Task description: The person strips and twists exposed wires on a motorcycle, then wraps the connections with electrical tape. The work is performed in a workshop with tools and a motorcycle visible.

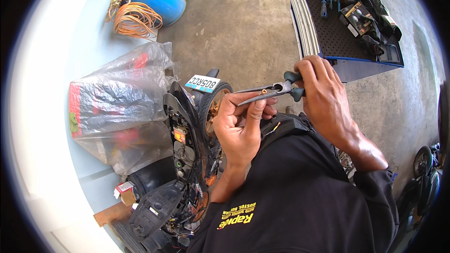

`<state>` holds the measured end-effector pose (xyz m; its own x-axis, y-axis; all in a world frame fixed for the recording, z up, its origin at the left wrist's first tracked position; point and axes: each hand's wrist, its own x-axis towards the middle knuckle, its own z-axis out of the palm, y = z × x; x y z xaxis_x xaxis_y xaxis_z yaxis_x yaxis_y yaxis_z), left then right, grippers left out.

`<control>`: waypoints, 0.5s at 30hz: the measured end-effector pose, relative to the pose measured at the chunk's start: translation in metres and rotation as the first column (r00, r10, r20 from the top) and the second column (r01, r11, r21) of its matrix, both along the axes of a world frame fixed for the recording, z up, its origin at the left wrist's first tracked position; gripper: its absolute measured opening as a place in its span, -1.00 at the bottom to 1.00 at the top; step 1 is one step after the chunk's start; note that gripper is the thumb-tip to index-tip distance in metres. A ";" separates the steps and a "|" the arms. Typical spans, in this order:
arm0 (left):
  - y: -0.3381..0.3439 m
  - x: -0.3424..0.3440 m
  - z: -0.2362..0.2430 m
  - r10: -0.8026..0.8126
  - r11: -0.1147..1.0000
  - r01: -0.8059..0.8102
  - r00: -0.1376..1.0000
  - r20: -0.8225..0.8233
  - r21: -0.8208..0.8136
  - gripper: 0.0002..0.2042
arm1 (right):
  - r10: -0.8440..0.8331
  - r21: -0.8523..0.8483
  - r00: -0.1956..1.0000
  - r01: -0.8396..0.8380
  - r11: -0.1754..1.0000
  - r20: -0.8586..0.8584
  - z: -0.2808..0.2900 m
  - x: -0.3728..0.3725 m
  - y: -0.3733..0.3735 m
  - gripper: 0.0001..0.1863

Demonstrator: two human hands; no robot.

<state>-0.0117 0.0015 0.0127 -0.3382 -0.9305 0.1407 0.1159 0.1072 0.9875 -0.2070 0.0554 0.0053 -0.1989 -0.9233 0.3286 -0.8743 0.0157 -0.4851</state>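
My right hand [326, 98] grips a pair of long-nose pliers [281, 87] by the dark handles. The jaws are spread apart and point left, over the fingers of my left hand [241, 129]. Between thumb and fingers, my left hand pinches a small copper-coloured terminal with a ring-like end [264, 92]. That end sits between the pliers' jaws; whether the jaws touch it, I cannot tell. A short thin wire with a yellowish, reddish end [276, 125] shows against dark fabric below the hands.
A motorcycle [183, 154] with its under-seat area exposed stands to the left. Beyond it are a plastic-covered object [122, 98], coiled orange hose [136, 21] and a blue drum [161, 2]. A perforated-top tool cart [337, 42] stands far right, with hand tools and a box.
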 end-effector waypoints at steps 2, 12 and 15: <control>0.000 0.000 0.001 -0.001 1.000 0.001 1.000 -0.006 -0.012 -0.84 | -0.008 -0.006 0.999 0.008 1.000 -0.034 0.003 0.001 0.000 -0.73; -0.002 0.003 0.000 0.004 1.000 -0.003 1.000 0.022 -0.030 -0.86 | -0.013 -0.018 0.997 0.012 1.000 -0.079 0.008 0.004 0.003 -0.69; -0.002 0.004 0.000 -0.004 1.000 0.005 1.000 0.028 -0.022 -0.85 | 0.003 -0.032 0.998 -0.005 0.999 -0.062 0.007 0.007 0.002 -0.68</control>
<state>-0.0077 -0.0006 0.0130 -0.3463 -0.9257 0.1519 0.0884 0.1290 0.9877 -0.2003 0.0574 0.0126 -0.1733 -0.9130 0.3694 -0.9026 -0.0029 -0.4304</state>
